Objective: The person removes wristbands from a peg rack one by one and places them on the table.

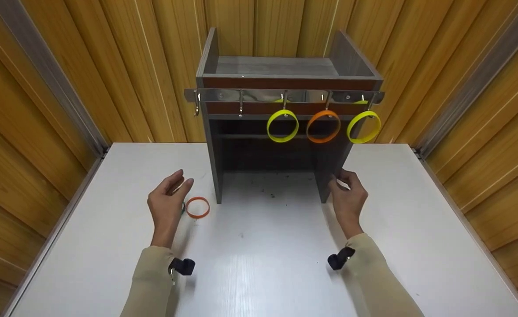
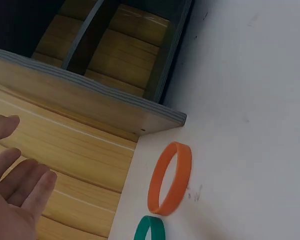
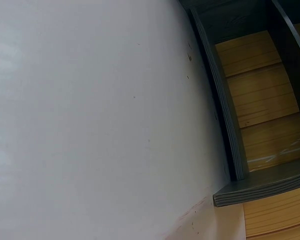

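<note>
My left hand (image 1: 166,207) hovers left of the grey shelf unit (image 1: 214,158), fingers loosely bent and holding nothing. Close by its thumb side, an orange silicone wristband (image 2: 182,177) lies on the white table. A green wristband (image 2: 159,230) lies beside that one, mostly hidden behind the hand in the head view. At the unit's right side panel (image 1: 329,171) is my right hand (image 1: 349,200), its fingertips right at the panel with fingers loosely bent. The right wrist view shows no part of this hand.
A metal hook rail (image 1: 263,95) runs across the unit's front. A yellow wristband (image 1: 281,141), an orange one (image 1: 323,141) and another yellow one (image 1: 363,141) hang from its right hooks. Two left hooks (image 1: 241,105) are bare. Wood-panelled walls (image 1: 483,132) enclose the table (image 1: 263,273).
</note>
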A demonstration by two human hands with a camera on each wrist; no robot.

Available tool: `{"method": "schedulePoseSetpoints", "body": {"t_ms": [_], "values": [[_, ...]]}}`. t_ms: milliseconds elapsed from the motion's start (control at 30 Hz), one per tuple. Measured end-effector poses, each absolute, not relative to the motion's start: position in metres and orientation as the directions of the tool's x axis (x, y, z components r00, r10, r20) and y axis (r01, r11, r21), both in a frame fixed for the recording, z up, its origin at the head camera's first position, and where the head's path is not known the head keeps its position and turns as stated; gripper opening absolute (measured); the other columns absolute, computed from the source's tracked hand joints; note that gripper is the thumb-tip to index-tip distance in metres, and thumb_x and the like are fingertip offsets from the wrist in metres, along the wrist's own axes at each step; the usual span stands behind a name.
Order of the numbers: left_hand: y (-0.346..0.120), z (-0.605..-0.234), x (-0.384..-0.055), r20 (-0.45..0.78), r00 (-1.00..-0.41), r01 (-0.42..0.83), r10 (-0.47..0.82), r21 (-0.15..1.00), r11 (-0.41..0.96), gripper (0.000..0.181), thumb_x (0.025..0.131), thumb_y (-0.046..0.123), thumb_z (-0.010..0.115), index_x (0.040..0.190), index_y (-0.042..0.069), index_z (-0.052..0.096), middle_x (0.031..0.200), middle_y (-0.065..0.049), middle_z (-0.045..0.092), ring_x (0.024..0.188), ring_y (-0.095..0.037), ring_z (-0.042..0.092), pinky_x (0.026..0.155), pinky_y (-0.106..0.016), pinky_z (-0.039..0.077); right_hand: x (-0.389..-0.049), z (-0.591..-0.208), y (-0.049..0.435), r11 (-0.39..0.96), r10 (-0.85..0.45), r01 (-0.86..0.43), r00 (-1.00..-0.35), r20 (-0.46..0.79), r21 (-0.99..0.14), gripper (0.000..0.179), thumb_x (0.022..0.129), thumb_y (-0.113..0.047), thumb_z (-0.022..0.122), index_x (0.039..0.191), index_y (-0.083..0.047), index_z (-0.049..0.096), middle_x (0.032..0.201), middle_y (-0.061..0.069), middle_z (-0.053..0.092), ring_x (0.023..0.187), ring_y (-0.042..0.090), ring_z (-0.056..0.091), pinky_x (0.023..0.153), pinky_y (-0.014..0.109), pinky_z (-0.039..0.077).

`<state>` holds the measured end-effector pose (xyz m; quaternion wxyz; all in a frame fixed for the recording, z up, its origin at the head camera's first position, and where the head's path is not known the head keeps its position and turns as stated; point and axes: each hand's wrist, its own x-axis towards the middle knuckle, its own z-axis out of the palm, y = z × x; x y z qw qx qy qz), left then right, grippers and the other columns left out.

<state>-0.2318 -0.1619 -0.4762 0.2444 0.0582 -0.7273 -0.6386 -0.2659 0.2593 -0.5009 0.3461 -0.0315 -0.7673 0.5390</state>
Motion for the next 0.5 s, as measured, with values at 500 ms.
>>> {"method": "schedulePoseSetpoints", "body": {"t_ms": [500], "values": [[-0.125,-0.470,-0.251,0.315,-0.905,0.292,-0.285,0.949,0.122,0.045,0.094,0.011,0.083,0.136,0.002,0.071,0.137,-0.013,0.070,0.124,-0.031,0.069,0.094,-0.024,0.058,-0.264,-0.500,0.259,0.432,0.404,-0.333,-0.760,0.510,-0.838,0.021,0.094,0.002,0.073,0.115,0.004,0.071,0.111,0.014,0.073,0.107,0.024,0.071,0.083,0.018,0.059]]}}
